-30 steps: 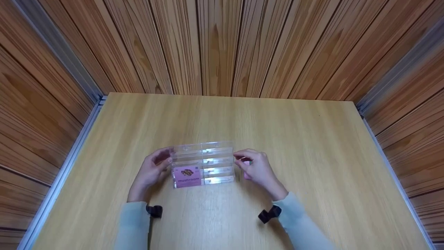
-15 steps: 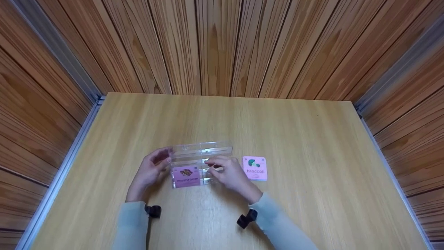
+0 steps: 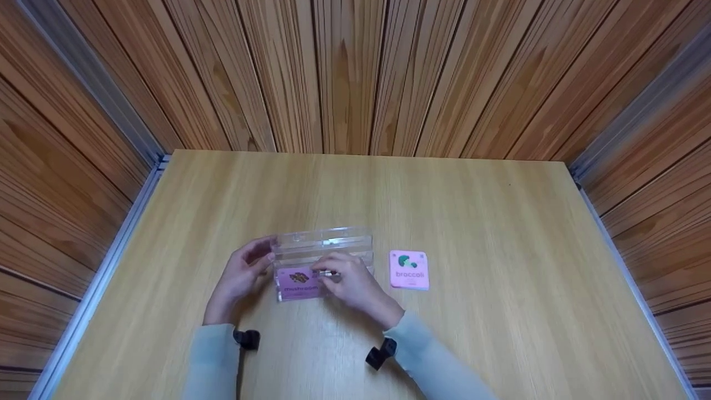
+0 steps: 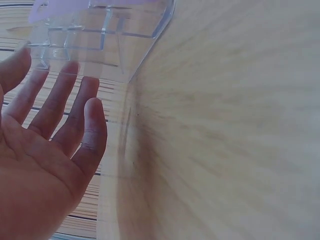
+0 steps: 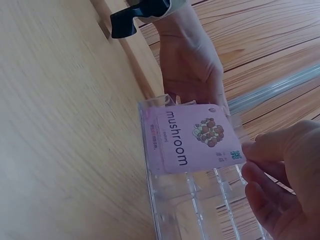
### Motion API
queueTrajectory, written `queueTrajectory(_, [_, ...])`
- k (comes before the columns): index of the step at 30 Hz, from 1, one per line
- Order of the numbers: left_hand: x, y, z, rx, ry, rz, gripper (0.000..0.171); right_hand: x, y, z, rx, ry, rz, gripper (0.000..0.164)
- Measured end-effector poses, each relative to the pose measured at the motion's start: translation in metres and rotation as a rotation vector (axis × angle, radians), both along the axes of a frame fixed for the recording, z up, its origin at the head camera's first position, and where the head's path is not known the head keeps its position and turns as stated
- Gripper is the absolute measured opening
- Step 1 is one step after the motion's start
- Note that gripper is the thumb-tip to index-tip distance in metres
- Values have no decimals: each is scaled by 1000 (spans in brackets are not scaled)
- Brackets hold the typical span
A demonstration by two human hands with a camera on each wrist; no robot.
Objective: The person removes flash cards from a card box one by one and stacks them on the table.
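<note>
A clear plastic tiered card rack [image 3: 300,240] stands tilted up on the table. In its lowest left slot sits a pink card with a mushroom picture and the word "mushroom" [image 3: 295,290]. My left hand [image 3: 240,275] holds the rack's left side; the left wrist view shows fingertips against the clear edge [image 4: 112,70]. My right hand [image 3: 355,282] is at the mushroom card, and in the right wrist view its fingers [image 5: 255,150] pinch one upper corner of the card [image 5: 192,137]. The right hand hides part of the rack's right half in the head view.
A small stack of pink cards, with "broccoli" [image 3: 409,271] on top, lies right of the rack. The wooden table [image 3: 472,222] is bounded by plank walls [image 3: 347,78] at the back and sides. Each wrist wears a black camera mount [image 3: 380,354].
My right hand has moved left from the rack's right edge, beside the card stack, to the mushroom card. The broccoli card has come fully into view. The left hand stays put.
</note>
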State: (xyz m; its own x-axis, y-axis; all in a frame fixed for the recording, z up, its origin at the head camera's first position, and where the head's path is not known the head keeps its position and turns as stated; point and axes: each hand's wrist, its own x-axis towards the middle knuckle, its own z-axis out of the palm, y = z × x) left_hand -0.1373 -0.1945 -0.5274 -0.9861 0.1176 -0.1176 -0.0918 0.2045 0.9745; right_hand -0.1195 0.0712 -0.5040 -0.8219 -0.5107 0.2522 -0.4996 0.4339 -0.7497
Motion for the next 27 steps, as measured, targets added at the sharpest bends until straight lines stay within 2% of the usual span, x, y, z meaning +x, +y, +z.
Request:
queueTrajectory(10, [0, -1, 2, 21, -31, -7, 44, 2, -8, -4, -12, -9, 0, 27])
queueTrajectory(15, [0, -2, 2, 28, -54, 0, 43, 3, -9, -7, -25, -16, 40, 30])
queueTrajectory(22, [0, 1, 0, 7, 3, 19, 40, 0, -6, -6, -47, 56, 52, 29])
queueTrajectory(27, [-1, 2, 1, 7, -9, 29, 40, -1, -2, -2, -68, 86, 31, 29])
